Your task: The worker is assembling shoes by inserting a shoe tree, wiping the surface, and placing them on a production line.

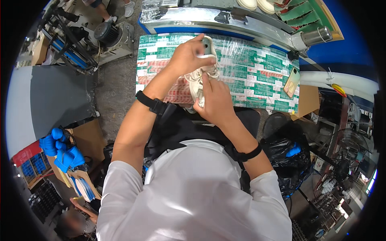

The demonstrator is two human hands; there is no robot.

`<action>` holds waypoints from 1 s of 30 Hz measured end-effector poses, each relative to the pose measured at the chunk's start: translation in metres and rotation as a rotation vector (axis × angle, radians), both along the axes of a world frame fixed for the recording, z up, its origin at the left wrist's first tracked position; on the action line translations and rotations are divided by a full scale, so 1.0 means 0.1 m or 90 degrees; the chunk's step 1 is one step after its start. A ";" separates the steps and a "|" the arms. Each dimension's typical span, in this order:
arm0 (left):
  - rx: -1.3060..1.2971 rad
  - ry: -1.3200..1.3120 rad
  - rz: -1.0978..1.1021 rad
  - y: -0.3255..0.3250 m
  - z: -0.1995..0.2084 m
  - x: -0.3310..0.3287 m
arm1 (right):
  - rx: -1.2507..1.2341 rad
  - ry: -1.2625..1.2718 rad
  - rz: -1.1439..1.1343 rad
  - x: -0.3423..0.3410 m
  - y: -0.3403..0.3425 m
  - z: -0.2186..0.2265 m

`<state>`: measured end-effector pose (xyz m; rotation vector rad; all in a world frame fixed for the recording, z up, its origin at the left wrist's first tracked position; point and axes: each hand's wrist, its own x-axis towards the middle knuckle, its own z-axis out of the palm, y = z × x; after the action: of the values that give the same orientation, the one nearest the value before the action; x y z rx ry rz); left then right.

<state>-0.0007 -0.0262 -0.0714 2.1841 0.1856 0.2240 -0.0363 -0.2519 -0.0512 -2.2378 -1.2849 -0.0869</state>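
Observation:
A cream lace-up sneaker (194, 84) is in front of me at the table's near side, its heel end away from me and its toe toward me. My left hand (187, 56) holds it by the ankle opening, with the thumb lying across the tongue and the fingers at the far collar. A grey lining shows inside the opening. My right hand (218, 100) grips the front part, index finger stretched over the laces and thumb by the toe. Loose lace loops hang at the shoe's sides. The remaining right fingers are curled, and their tips are hidden.
Green, white and red printed tape under clear film covers the table (249, 76). A phone (292, 82) lies at its right end. Beyond runs a metal-edged conveyor (201, 16). A fan (341, 168) stands right; blue bundles (68, 156) lie left. Another person (76, 221) is lower left.

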 end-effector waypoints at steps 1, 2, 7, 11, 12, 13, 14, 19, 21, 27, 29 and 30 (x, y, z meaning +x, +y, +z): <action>0.012 -0.038 0.007 0.02 -0.08 0.01 | -0.012 -0.012 -0.006 0.00 0.04 -0.06; 0.009 0.000 0.009 -0.01 -0.03 0.01 | -0.013 -0.012 -0.008 -0.01 0.07 -0.06; 0.005 0.006 0.014 0.02 -0.07 -0.04 | 0.016 0.278 -0.027 -0.16 0.03 0.22; 0.012 -0.047 0.002 -0.06 -0.08 -0.02 | 0.027 0.325 -0.042 -0.08 -0.08 0.23; 0.008 -0.044 -0.001 -0.05 -0.11 -0.03 | 0.032 0.242 -0.033 -0.02 -0.04 0.20; -0.004 -0.052 -0.003 -0.02 -0.13 -0.04 | 0.038 0.159 -0.024 0.00 -0.03 0.19; -0.014 -0.062 -0.003 0.03 -0.08 -0.03 | 0.036 0.161 -0.025 -0.02 -0.01 0.19; -0.041 0.035 -0.012 0.00 0.05 -0.07 | -0.058 0.121 -0.057 -0.16 0.00 0.16; -0.043 0.041 -0.019 -0.03 0.13 -0.04 | 0.014 0.143 -0.055 -0.11 0.06 0.12; -0.027 -0.004 -0.030 0.12 -0.08 -0.07 | 0.046 0.260 -0.008 -0.31 -0.10 0.35; -0.148 -0.076 -0.075 0.22 -0.17 -0.12 | 0.034 0.322 0.027 -0.37 -0.38 0.33; -0.254 -0.047 -0.091 0.26 -0.18 -0.16 | 0.060 0.351 0.023 -0.35 -0.43 0.30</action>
<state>-0.0166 -0.0005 -0.0894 1.7808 0.0284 0.1699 -0.0709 -0.2951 -0.0209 -1.9615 -0.9903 0.4443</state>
